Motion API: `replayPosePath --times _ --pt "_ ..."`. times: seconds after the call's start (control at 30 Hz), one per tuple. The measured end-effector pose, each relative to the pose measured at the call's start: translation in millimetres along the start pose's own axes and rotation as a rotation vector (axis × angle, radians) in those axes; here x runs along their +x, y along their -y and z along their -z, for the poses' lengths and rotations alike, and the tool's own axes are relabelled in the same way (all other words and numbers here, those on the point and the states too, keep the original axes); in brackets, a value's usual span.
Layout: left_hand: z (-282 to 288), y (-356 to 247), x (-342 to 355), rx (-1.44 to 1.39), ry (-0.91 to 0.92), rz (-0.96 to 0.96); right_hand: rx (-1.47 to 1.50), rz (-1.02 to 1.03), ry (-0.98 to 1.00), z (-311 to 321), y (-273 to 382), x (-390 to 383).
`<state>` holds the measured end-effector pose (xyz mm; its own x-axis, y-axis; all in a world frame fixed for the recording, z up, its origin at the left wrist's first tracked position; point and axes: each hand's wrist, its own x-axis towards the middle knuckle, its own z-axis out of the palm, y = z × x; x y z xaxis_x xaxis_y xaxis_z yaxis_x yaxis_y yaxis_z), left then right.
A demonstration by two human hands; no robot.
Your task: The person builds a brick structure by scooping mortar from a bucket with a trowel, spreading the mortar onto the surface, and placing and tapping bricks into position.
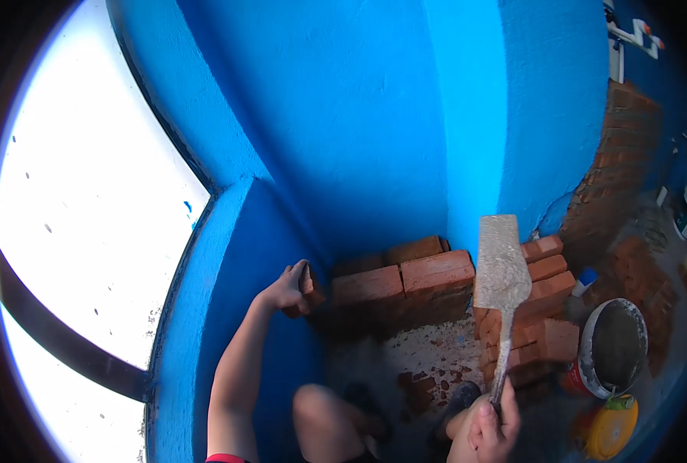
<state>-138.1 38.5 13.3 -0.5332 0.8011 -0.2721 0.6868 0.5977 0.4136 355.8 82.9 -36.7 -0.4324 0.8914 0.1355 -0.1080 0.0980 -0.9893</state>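
Gripping a piece of red brick (309, 287), the left hand (285, 289) presses it toward the open end of the low brick wall (405, 284), just left of the top course and close to the blue wall (343, 131). The right hand (491, 423) is closed around the handle of a mortar-crusted trowel (501, 272), blade raised over the wall's right stack. The mortar bucket (612, 349) sits right of the wall. Judged from here, the small piece could slip and fall, since only fingertips seem to pinch it; the raised blade could knock loose bricks.
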Motion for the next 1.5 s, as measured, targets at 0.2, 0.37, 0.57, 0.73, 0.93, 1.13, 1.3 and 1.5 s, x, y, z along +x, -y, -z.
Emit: replayPosePath --times 0.2,0.37,0.57,0.73,0.93,1.13,1.3,1.5 --pt "-64 77 86 0.229 0.072 0.143 0.045 -0.065 0.052 -44 13 19" --pt "-100 124 114 0.338 0.014 0.038 -0.624 0.371 0.226 -61 37 59" --pt "-124 138 127 0.339 -0.037 -0.041 0.129 -0.42 0.202 -83 35 65" --pt "-138 141 131 0.382 0.011 -0.02 -0.132 -0.353 0.271 -98 39 78" --pt "-139 128 128 0.266 -0.011 0.058 0.217 -0.587 0.253 -93 17 57" --pt "-137 129 128 0.322 0.0 0.029 0.312 -0.602 0.259 -96 19 64" --pt "-125 107 95 0.454 -0.031 0.092 -0.062 -0.307 0.353 -108 40 83" --pt "-118 -73 -29 0.401 0.407 -0.286 0.001 -0.44 0.337 -105 6 94"
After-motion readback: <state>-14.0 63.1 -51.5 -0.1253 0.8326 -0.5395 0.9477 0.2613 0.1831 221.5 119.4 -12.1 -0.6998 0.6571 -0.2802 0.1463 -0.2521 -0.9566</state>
